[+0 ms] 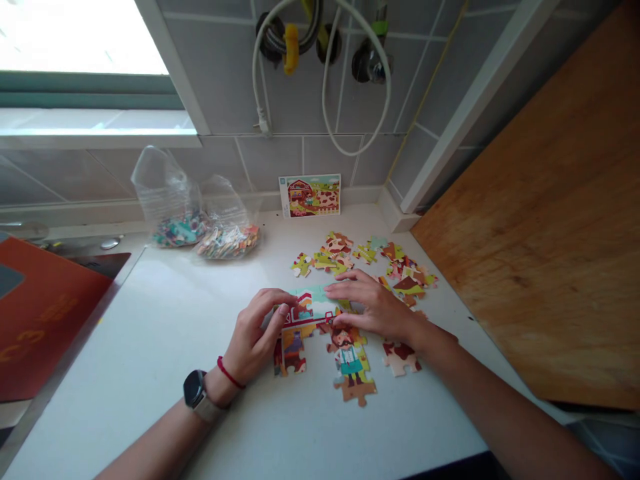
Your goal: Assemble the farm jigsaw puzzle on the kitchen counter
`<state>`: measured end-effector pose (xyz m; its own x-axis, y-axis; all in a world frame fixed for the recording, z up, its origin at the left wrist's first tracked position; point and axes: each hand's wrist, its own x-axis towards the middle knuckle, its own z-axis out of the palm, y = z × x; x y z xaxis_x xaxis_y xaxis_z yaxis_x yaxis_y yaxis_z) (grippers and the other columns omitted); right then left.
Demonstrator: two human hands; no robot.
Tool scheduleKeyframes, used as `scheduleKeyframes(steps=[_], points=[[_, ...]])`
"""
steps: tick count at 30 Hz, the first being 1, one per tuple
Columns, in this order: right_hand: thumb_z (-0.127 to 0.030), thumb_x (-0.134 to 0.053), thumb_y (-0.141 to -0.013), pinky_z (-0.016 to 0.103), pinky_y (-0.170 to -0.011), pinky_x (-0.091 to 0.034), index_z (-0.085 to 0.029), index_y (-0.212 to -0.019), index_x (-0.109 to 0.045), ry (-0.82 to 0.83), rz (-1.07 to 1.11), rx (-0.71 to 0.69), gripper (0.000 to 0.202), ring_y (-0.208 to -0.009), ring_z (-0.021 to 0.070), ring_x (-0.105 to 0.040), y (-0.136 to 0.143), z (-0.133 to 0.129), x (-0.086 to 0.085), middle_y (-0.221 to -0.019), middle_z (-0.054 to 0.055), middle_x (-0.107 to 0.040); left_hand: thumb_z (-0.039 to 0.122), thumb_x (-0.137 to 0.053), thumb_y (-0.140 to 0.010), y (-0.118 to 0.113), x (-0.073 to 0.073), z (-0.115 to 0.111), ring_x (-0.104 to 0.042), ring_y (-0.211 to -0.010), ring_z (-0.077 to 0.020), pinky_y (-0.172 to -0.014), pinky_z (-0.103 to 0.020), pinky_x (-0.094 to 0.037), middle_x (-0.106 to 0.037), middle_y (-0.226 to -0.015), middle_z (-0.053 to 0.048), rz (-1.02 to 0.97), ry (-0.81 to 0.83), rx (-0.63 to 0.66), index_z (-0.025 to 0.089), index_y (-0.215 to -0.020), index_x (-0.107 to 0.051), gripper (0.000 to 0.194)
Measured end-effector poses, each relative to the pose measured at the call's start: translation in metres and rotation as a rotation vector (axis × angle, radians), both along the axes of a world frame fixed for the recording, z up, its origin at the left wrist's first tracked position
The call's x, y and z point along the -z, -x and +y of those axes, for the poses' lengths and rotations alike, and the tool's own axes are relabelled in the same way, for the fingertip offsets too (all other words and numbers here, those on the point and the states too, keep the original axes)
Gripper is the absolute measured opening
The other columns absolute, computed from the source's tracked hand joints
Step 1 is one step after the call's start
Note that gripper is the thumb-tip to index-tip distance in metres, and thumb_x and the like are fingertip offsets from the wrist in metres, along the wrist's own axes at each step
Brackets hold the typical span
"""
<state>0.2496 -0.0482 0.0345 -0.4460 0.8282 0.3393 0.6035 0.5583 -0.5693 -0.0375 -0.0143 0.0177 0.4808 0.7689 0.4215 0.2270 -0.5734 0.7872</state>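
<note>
A partly joined jigsaw puzzle point(320, 303) lies flat on the white tabletop, showing a red barn top, a small truck and pale sky. My left hand point(260, 327), with bent fingers and the thumb a little apart, rests on its left edge. Across its right side my right hand point(375, 303) lies with spread fingers touching the pieces. Joined pieces below show a farmer point(350, 357) in a teal apron. At lower left hangs a barn-interior section point(293, 353). A loose brown-and-white cow piece point(400, 358) sits under my right wrist. My hands hide parts of the puzzle.
Loose puzzle pieces point(335, 250) and a second pile point(410, 273) lie behind my right hand. A picture card point(311, 196) leans on the wall. Two clear bags point(227, 237) of pieces stand back left. A wooden panel point(540, 220) borders the right; an orange box point(37, 313) is left.
</note>
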Motion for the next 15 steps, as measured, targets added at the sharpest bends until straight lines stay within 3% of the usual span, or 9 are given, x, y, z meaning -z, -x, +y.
scheduleKeyframes(steps=[3, 10, 15], points=[[-0.026, -0.081, -0.092, 0.052, -0.111, -0.053, -0.028, -0.129, -0.076, -0.056, -0.022, 0.119, 0.038, -0.129, 0.0268, -0.063, -0.019, 0.009, -0.002, -0.131, 0.006, -0.077, 0.024, -0.05, -0.108, 0.001, 0.003, 0.0, -0.068, -0.1, -0.0187, -0.088, -0.032, -0.053, -0.073, -0.107, -0.005, 0.001, 0.006, -0.011, 0.024, -0.112, -0.069, 0.02], [-0.037, -0.071, -0.094, 0.051, -0.109, -0.052, -0.021, -0.121, -0.078, -0.256, 0.028, 0.737, 0.032, -0.117, 0.0308, -0.068, -0.08, 0.031, -0.001, -0.123, 0.013, -0.078, 0.029, -0.052, -0.107, 0.001, 0.006, 0.0, -0.07, -0.097, -0.0195, -0.084, -0.031, -0.056, -0.075, -0.105, -0.007, 0.011, 0.023, -0.037, 0.023, -0.108, -0.071, 0.02], [-0.039, -0.068, -0.094, 0.05, -0.11, -0.051, -0.017, -0.126, -0.076, -0.148, -0.005, 0.952, 0.04, -0.118, 0.0323, -0.07, -0.112, 0.032, 0.002, -0.126, 0.016, -0.077, 0.037, -0.055, -0.105, 0.001, 0.004, -0.001, -0.072, -0.091, -0.02, -0.08, -0.03, -0.058, -0.076, -0.102, -0.006, 0.037, 0.071, -0.047, 0.022, -0.106, -0.073, 0.024]])
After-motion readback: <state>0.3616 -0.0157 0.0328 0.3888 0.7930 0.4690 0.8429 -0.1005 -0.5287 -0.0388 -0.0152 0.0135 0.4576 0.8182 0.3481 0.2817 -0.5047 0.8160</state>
